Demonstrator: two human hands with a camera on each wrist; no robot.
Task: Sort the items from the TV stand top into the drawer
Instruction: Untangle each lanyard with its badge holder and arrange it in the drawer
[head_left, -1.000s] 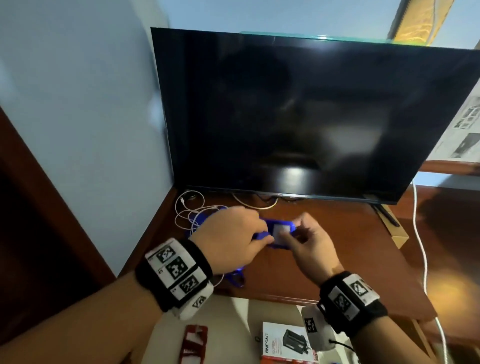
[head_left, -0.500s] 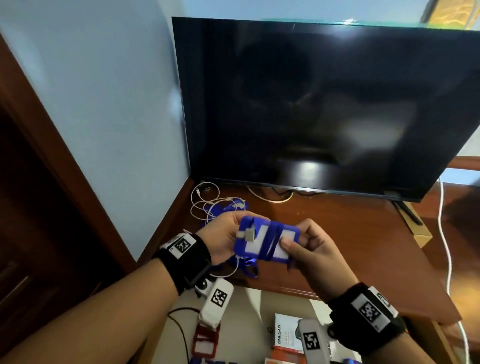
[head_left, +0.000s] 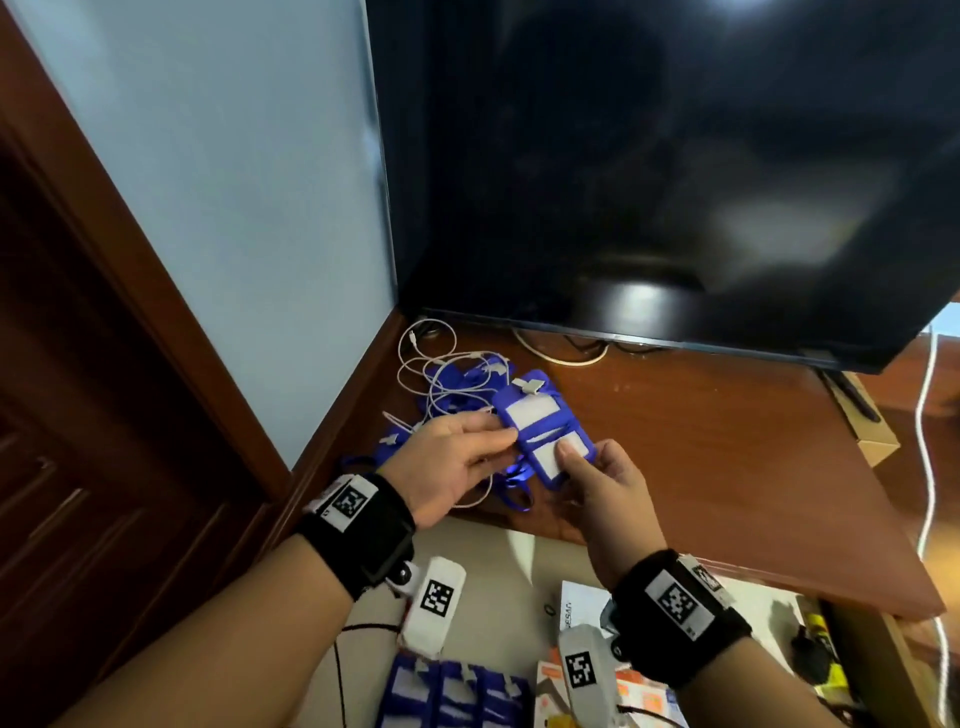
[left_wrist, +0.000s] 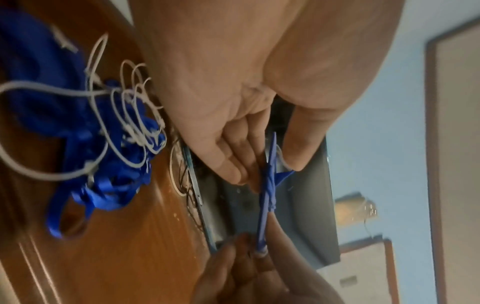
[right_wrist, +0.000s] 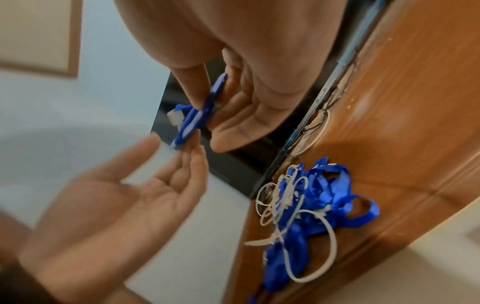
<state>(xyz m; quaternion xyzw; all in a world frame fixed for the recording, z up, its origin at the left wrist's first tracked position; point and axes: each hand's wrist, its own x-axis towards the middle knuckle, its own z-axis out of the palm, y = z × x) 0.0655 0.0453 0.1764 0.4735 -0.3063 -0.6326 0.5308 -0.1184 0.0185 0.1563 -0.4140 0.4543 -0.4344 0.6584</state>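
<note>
A blue badge holder with two white windows and its strap wound round the middle is held just above the front left of the wooden TV stand top. My left hand pinches its left edge between thumb and fingertips. At the near end my right hand pinches the badge holder, thumb on the lower window. Behind them a tangle of blue lanyards and a thin white cable lies in the stand's left corner.
The open drawer lies below the stand's front edge, holding more blue holders and small boxes. The black TV fills the back of the stand. A wall and a wooden door frame close the left side.
Both hands have lifted the badge holder off the lanyard pile and turned its windows upward. The view has tipped down, so more of the drawer shows.
</note>
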